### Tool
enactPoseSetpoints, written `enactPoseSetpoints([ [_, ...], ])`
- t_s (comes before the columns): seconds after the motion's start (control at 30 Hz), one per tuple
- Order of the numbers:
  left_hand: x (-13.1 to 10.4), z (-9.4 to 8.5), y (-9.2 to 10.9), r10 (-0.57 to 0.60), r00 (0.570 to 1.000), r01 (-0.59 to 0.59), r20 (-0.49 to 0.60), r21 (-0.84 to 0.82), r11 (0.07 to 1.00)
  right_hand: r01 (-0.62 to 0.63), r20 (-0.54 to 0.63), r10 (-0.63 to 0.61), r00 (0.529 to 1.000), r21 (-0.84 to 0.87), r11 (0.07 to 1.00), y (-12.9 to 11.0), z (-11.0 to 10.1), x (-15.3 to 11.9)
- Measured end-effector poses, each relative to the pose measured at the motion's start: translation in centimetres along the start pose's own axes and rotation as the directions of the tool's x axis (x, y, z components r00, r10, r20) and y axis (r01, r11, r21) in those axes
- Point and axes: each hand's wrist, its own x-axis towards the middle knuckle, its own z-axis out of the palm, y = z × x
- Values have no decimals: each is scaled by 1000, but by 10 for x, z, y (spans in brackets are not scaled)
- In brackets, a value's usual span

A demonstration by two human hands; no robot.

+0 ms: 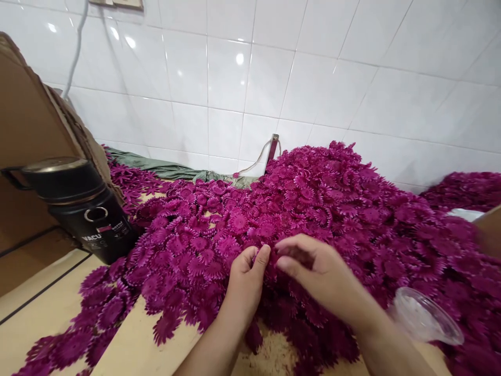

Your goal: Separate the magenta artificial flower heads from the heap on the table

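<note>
A large heap of magenta flower-shaped pieces (238,222) covers much of the pale table. Near its front edge, my left hand (248,269) is closed, thumb pressed against the curled fingers; what it pinches blends into the magenta pieces behind. Just to the right, my right hand (309,261) has its thumb and forefinger curved toward the left fingertips, with a small gap between them. Whether a tiny piece sits at those fingertips is too small to tell.
A black bottle (113,237) leans beside a cardboard box (35,115) at left. A clear plastic cup (422,316) lies at right on the pieces. White wall tiles (227,78) and green cloth (156,165) are behind. More magenta pieces (469,188) lie far right.
</note>
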Motion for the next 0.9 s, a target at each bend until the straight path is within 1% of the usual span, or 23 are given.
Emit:
enactPoseSetpoints([
  [0.07,0,0,0,-3,1000,3,10,-33,999,0,37,-2,999,45,999,-6,13,-5],
  [0.13,-2,1,1,7,998,-4,65,-44,999,-1,-42,3,999,46,999,-1,17,-5],
  [0.2,-4,3,3,25,992,-22,125,-25,999,-9,-135,11,991,17,1000,7,13,-2],
  [0.27,-6,5,5,51,988,-52,147,6,999,-19,-199,16,980,-11,1000,14,7,2],
  [0.37,-4,7,5,84,990,-88,116,35,995,-40,-247,39,968,3,999,15,7,10],
  [0.47,1,6,4,94,992,-98,78,41,994,-66,-275,75,959,40,997,11,18,21],
  [0.53,2,3,3,110,993,-111,37,36,993,-54,-293,64,954,44,998,14,23,31],
  [0.57,1,2,3,115,993,-116,22,31,993,-50,-335,57,940,30,998,19,22,36],
  [0.6,0,1,2,118,993,-118,18,26,993,-56,-400,58,915,17,998,25,18,41],
  [0.63,-1,1,2,115,993,-116,24,19,993,-74,-483,58,874,-14,997,33,11,46],
  [0.67,-3,0,2,105,993,-106,43,8,994,-128,-602,99,792,-5,992,42,3,50],
  [0.7,-5,1,3,89,994,-89,69,-6,996,-165,-666,142,732,29,986,50,-7,54],
  [0.73,-6,1,4,71,993,-69,95,-24,997,-186,-695,154,702,30,982,57,-17,56],
  [0.77,-7,3,4,55,992,-50,114,-42,998,-187,-686,128,716,-12,982,61,-25,57],
  [0.8,-7,4,5,44,991,-37,124,-57,998,-179,-659,118,743,-26,983,62,-31,56],
  [0.83,-7,5,5,37,991,-29,126,-65,997,-164,-613,113,782,-29,986,60,-34,53],
  [0.9,-5,7,4,41,994,-35,101,-59,998,-131,-499,125,858,24,991,46,-31,43],
])
